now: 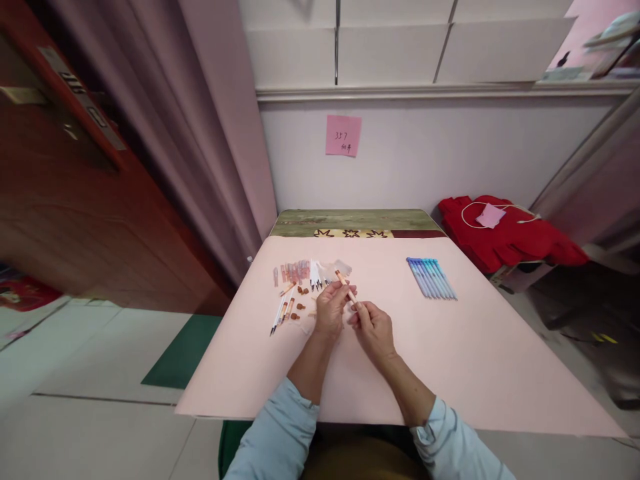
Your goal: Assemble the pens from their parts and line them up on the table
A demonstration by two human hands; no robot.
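My left hand [330, 310] and my right hand [373, 330] meet over the middle of the pink table sheet [450, 360]. Together they hold a thin orange pen [346, 282], its tip pointing up and away from me. Left of the hands lie loose pen parts: orange barrels [285, 310], small brown caps [299, 308], white refills [316, 273] and a row of clear pink pieces [295, 270]. A neat row of blue pens [431, 277] lies to the right, apart from both hands.
A red garment [505, 237] with a white cable lies on a seat at the right. A pink sticky note [343, 135] hangs on the wall ahead. A curtain [200, 133] and a wooden door [75, 200] stand left.
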